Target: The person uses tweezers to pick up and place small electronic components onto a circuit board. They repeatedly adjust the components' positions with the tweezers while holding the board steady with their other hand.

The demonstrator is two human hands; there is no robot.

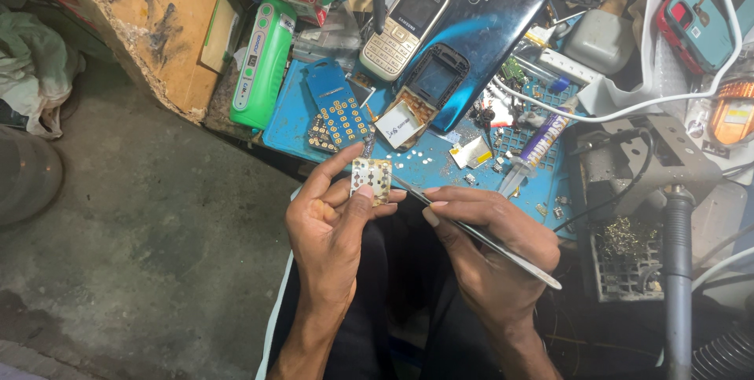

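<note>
Just above the lap, a small keypad board [371, 178] is pinched between the left hand's [330, 227] thumb and fingers. Beside it, the right hand [491, 246] grips metal tweezers [479, 235], their tip touching the board's right edge. Beyond lies a blue mat [294, 125] carrying a keypad phone [403, 27], a dark phone back [483, 31] and a green case [261, 62].
</note>
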